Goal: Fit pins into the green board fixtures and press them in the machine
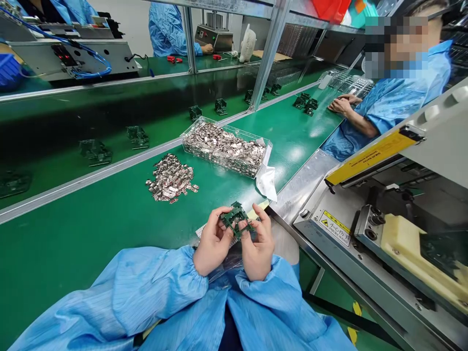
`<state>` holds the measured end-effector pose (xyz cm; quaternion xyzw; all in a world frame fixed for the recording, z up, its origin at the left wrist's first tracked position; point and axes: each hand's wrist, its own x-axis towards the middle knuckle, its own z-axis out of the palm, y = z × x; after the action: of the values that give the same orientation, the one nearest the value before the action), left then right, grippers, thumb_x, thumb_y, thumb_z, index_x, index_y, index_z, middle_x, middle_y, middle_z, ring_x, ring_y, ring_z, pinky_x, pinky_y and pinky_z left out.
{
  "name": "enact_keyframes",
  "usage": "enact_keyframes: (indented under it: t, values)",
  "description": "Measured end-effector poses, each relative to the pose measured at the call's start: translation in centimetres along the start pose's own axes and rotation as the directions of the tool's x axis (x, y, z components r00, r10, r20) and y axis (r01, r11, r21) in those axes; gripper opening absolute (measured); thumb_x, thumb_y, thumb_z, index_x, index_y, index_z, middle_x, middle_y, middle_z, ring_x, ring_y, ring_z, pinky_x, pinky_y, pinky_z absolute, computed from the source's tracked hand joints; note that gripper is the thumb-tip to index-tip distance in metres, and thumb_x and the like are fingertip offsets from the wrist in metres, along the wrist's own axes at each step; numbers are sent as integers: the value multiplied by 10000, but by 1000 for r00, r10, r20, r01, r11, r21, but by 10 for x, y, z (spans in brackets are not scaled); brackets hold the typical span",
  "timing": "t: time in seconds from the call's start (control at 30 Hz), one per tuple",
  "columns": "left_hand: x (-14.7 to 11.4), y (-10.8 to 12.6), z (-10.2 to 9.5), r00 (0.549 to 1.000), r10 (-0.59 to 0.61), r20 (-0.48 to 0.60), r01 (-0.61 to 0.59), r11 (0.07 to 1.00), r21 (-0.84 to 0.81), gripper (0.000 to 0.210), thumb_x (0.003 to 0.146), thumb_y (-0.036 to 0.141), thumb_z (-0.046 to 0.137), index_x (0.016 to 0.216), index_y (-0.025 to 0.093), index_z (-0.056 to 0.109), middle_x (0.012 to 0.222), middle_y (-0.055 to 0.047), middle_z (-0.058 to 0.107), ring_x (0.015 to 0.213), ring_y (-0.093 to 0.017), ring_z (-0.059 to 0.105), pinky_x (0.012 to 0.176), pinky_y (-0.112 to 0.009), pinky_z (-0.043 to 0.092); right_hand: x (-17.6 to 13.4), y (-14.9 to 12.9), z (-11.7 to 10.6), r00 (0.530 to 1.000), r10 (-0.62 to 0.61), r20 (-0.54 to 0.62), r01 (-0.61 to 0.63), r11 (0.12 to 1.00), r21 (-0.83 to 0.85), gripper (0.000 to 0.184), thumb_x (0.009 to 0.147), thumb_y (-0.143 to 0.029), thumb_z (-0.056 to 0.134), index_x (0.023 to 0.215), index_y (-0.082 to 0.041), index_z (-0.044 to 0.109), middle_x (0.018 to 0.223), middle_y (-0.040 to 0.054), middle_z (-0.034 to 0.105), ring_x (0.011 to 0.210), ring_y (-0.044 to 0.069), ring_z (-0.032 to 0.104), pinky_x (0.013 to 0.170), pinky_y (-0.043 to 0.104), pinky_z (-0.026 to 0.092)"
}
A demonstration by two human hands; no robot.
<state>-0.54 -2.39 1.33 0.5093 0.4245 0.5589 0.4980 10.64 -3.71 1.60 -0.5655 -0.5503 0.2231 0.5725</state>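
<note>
Left hand (212,246) and right hand (258,248), at the lower centre of the frame, share a hold on one green circuit-board assembly (234,217): the left fingers and thumb close on its left side, while the right thumb rests on its near face and one right finger stands raised. From the left, a grey machine (76,56) with blue tubing fills the upper left of the frame. Below it, several board assemblies (138,137) sit spaced along a glossy dark green strip (47,122). Left of centre, a loose heap of small silvery metal pieces (171,178) lies on the green bench (120,214); they are too small for me to tell their exact kind. Just beyond, at the centre, a clear plastic tray (215,160) brims with similar pieces, a crumpled white sheet (267,183) at its near right corner. Toward the upper right, more board assemblies (306,102) lie in a cluster near the hands (343,103) of a co-worker in a blue smock (413,92). At the right edge stands a machine (365,219) bearing a yellow-and-white warning label (334,228) that reads "INJURE HAND".
</note>
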Motion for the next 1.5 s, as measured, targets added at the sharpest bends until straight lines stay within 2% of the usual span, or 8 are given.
enact_keyframes:
  t: [0.2, 0.43, 0.6, 0.77, 1.0, 1.13, 1.3, 1.5]
  values:
    - [-3, -3, 0, 999, -39, -10, 39, 999, -23, 334, 851, 290, 645, 1145, 215, 506, 992, -52, 623, 794, -137, 632, 705, -247, 545, -4, 1, 14, 999, 24, -24, -24, 1000, 3, 137, 905, -306, 594, 832, -198, 635, 1402, 146, 462, 1238, 308, 488, 995, 505, 425]
    - [-7, -5, 1, 999, -36, -39, 35, 998, -43, 326, 839, 267, 657, 1128, 212, 517, 1034, -61, 633, 813, -131, 638, 700, -233, 548, -6, 2, 19, 996, 35, -77, -33, 999, 28, 153, 897, -305, 610, 791, -195, 593, 1365, 160, 486, 1128, 291, 562, 877, 445, 484]
    - [-9, -2, 1, 999, -43, -12, 43, 998, -38, 324, 842, 265, 659, 1130, 215, 518, 1013, -57, 660, 773, -126, 648, 691, -237, 552, -10, 5, 19, 994, 54, -97, -50, 998, 48, 165, 900, -307, 616, 781, -198, 580, 1355, 158, 501, 1086, 276, 589, 878, 438, 497]
    - [-9, -3, 2, 999, -40, 33, 42, 998, -46, 337, 845, 282, 666, 1142, 223, 518, 1004, -51, 677, 742, -124, 655, 697, -248, 551, -14, 8, 16, 992, 38, -120, -28, 997, 78, 136, 907, -297, 613, 812, -202, 595, 1282, 147, 545, 1173, 280, 547, 938, 456, 485]
    - [-7, 4, 3, 1000, -28, -8, 28, 999, -18, 292, 817, 313, 693, 1055, 213, 556, 889, -22, 642, 727, -122, 628, 666, -225, 535, -16, 5, 13, 995, 46, -94, -30, 986, 164, 150, 889, -323, 634, 800, -210, 589, 1110, 116, 616, 1073, 257, 597, 890, 420, 516]
    - [-6, 8, 4, 999, -53, 0, 53, 998, -13, 279, 800, 272, 699, 1033, 210, 558, 880, -20, 642, 732, -118, 625, 677, -220, 535, -15, 2, 12, 991, 120, -67, -97, 955, 279, 157, 882, -329, 629, 805, -211, 559, 1032, 92, 628, 987, 226, 621, 846, 376, 533]
    - [-7, 5, 3, 999, -36, 26, 36, 999, -3, 311, 776, 261, 716, 1039, 214, 558, 920, -32, 654, 776, -144, 656, 695, -249, 549, -12, 2, 12, 956, 293, 5, -275, 889, 365, 228, 836, -366, 668, 819, -225, 489, 892, 48, 637, 726, 165, 620, 622, 283, 539]
    - [-8, 1, 2, 992, -106, 63, 110, 992, -55, 342, 821, 375, 685, 1074, 213, 521, 754, 7, 609, 614, -113, 584, 550, -208, 486, -11, 5, 13, 954, 297, 27, -279, 856, 435, 277, 826, -386, 682, 842, -228, 456, 875, 26, 604, 703, 151, 610, 616, 266, 536]
